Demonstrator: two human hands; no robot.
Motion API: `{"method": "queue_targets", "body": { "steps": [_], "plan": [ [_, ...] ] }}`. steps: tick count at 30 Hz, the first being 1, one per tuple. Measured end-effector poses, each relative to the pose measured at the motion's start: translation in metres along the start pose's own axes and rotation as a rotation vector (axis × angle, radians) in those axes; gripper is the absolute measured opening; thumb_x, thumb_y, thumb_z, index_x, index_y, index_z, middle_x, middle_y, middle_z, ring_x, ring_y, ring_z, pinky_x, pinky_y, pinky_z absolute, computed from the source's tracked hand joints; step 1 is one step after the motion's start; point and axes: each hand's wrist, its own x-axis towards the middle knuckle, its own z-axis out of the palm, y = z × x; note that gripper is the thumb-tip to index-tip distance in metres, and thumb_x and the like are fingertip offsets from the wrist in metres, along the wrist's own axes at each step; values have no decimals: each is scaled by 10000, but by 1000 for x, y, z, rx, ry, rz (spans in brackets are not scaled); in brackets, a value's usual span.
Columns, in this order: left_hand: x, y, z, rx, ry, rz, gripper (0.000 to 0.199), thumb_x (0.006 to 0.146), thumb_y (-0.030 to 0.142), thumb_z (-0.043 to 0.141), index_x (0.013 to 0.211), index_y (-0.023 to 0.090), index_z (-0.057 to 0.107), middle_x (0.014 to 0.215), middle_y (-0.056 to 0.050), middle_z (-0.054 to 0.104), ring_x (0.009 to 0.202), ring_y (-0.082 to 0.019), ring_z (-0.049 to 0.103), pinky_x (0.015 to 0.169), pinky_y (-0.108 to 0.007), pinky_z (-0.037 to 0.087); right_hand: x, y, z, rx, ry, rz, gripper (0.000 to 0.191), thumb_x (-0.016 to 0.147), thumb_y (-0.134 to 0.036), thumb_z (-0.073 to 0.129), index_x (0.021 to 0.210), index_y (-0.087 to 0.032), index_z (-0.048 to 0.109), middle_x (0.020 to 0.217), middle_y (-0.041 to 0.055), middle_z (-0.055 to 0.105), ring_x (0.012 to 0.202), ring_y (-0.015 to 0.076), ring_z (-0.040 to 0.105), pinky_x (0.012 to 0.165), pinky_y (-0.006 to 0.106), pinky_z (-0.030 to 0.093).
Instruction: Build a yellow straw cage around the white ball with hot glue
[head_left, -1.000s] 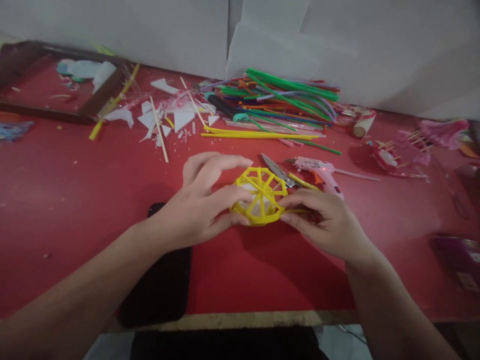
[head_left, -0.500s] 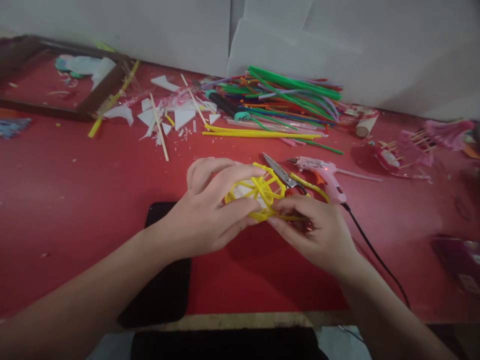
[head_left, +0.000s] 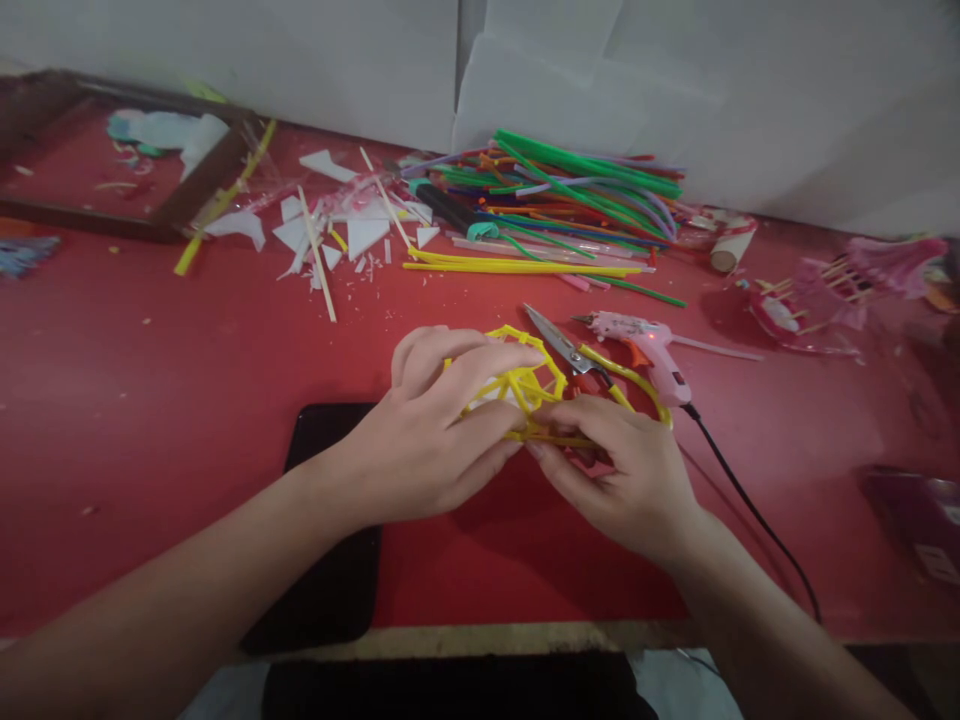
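Watching thru head cam, remote. Yellow frame (head_left: pixel 527 384) held up over near-middle of counter (head_left: pixel 450 575), btwn both hands, spoked side tilted & partly hidden.

L hand (head_left: pixel 454 430): fingers grasping frame, arched over far side, thumb at near edge. R hand (head_left: pixel 634 475): thumb + index pinching yellow strip (head_left: pixel 564 440) at frame's near R edge; fingertips nearly meet L thumb. Strip joined there or loose, can't tell.

Step in hand, my read: fitting or pressing strip against frame's edge. Next move, I'd judge, calls for L steady w/o squeezing, since thin bars look easy to bend, & R pinch kept exact on the join. Glue gun (head_left: pixel 651 352) lies just beyond R hand, small light lit, so I'd treat tip as hot. Scissors (head_left: pixel 587 362) lie btwn frame & gun, blades toward far side; snag risk if R swings out. Phone (head_left: pixel 330 585) under L forearm, out of the work.

Vs 1 s ago: frame then showed its spoked face nearly full; now turned/tipped, more of it behind L fingers. Hands closer together, R a bit lower. Scissors' yellow handle & gun's cord (head_left: pixel 739 495) now in clear view. Pipe cleaners (head_left: pixel 577 185) unchanged.
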Motion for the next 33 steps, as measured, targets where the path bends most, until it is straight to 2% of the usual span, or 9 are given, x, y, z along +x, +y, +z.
{"method": "queue_targets", "body": {
  "steps": [8, 17, 20, 22, 25, 28, 33],
  "plan": [
    [0, -4, -3, -18, 30, -13, 86, 896, 188, 610, 955, 197, 672, 1377, -141, 579, 1224, -360, 503, 1020, -578, 429, -2, 8, -7, -19, -27, -22, 101, 936, -193, 645, 1028, -231, 668, 937, 25, 789, 753, 140, 744, 659, 243, 606],
    [-1, -6, -4, -92, 12, 4, 72, 887, 148, 612, 934, 190, 647, 1428, -134, 524, 1291, -364, 448, 1101, -581, 380, 0, 15, -14, 0, -73, -27, 36, 924, -193, 683, 907, -221, 668, 814, -4, 758, 707, 119, 717, 649, 224, 573],
    [-1, -6, -5, -102, -4, 7, 106, 908, 153, 590, 974, 203, 656, 1438, -127, 519, 1289, -348, 458, 1108, -581, 382, -1, 17, -13, 12, -68, -12, 46, 939, -199, 669, 973, -227, 680, 883, 12, 781, 725, 127, 727, 654, 240, 586],
    [-1, -6, -5, -114, -12, 10, 118, 920, 159, 574, 982, 208, 662, 1444, -127, 517, 1280, -339, 467, 1111, -579, 383, -2, 18, -13, 13, -75, -18, 123, 961, -209, 645, 1073, -236, 690, 966, 32, 795, 782, 143, 743, 694, 264, 607],
    [-1, -6, -7, -122, -3, 18, 109, 920, 161, 570, 960, 203, 662, 1429, -127, 532, 1270, -336, 475, 1103, -577, 402, -2, 18, -13, 12, -118, -64, 164, 981, -201, 619, 1115, -240, 705, 961, 35, 794, 835, 151, 746, 749, 272, 615],
    [-2, -7, -7, -109, -12, 15, 93, 919, 184, 577, 951, 208, 660, 1419, -120, 539, 1273, -345, 475, 1101, -591, 416, -1, 17, -13, 17, -130, -75, 157, 985, -192, 610, 1080, -248, 722, 911, 22, 790, 827, 149, 744, 751, 266, 611],
    [-3, -7, -4, -47, -2, -9, 123, 973, 332, 600, 953, 222, 650, 1407, -117, 556, 1274, -346, 489, 1093, -590, 423, -2, 13, -9, 47, -97, -14, 147, 976, -194, 610, 1054, -249, 722, 903, 23, 785, 789, 148, 740, 736, 272, 606]
  ]
}}
